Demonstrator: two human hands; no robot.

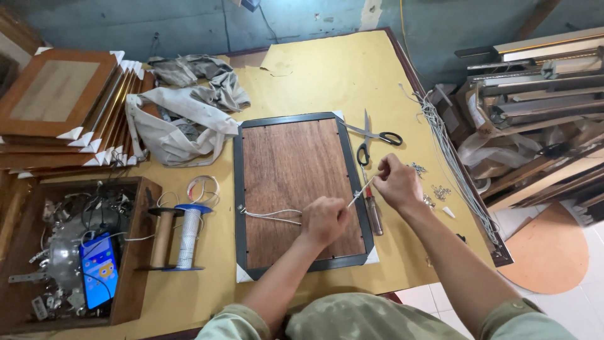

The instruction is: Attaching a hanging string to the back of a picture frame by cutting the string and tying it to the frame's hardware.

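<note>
Stringing white cord [277, 215] across the back of a dark picture frame [302, 192] lying face-down on the yellow table [327, 75]. Left hand [324, 220] closed over the cord mid-panel, right hand [396, 182] pinching its end at the frame's right rail (screwdriver [374, 211] just beside). Next, probably, fastening that end there, kept taut.

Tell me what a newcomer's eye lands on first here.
A dark picture frame lies back-up in the middle of the yellow table. Over its right edge, the left hand and right hand pull a white cord. Stacked frames fill the far left corner.
</note>
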